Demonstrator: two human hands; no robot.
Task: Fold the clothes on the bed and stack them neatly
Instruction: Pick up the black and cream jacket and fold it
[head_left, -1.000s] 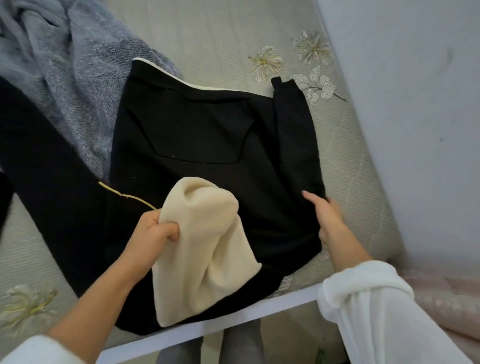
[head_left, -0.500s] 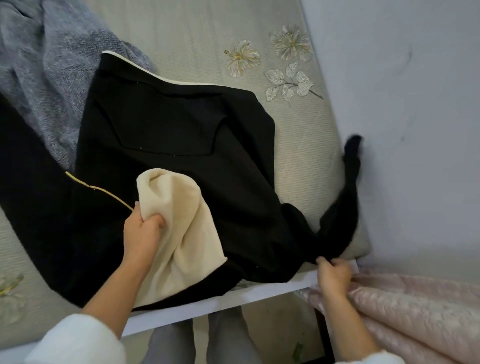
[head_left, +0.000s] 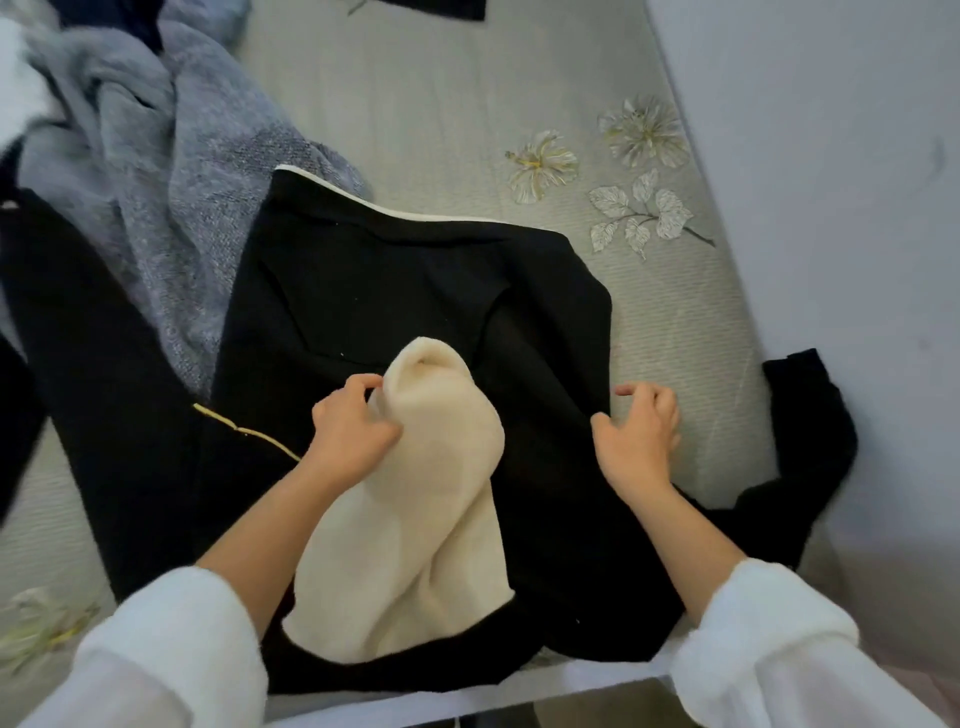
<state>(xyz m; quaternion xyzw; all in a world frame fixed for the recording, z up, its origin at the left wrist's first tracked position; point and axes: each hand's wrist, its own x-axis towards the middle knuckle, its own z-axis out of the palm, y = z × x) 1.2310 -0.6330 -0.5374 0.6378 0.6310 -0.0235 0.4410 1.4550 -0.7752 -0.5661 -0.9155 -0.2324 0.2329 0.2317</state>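
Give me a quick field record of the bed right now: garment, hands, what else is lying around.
garment in work: black garment spread flat on bed, cream lining turned out at near edge
left hand: pinches cream lining's upper edge
right hand: fingers loosely curled at garment's right edge, no grip visible
sleeve: black sleeve trails right toward wall
nearby: grey knit heaped far left, unfolded

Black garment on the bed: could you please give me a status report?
Left hand grips cream lining. Right hand at black garment edge, grip unclear. Sleeve trails right, unfolded.
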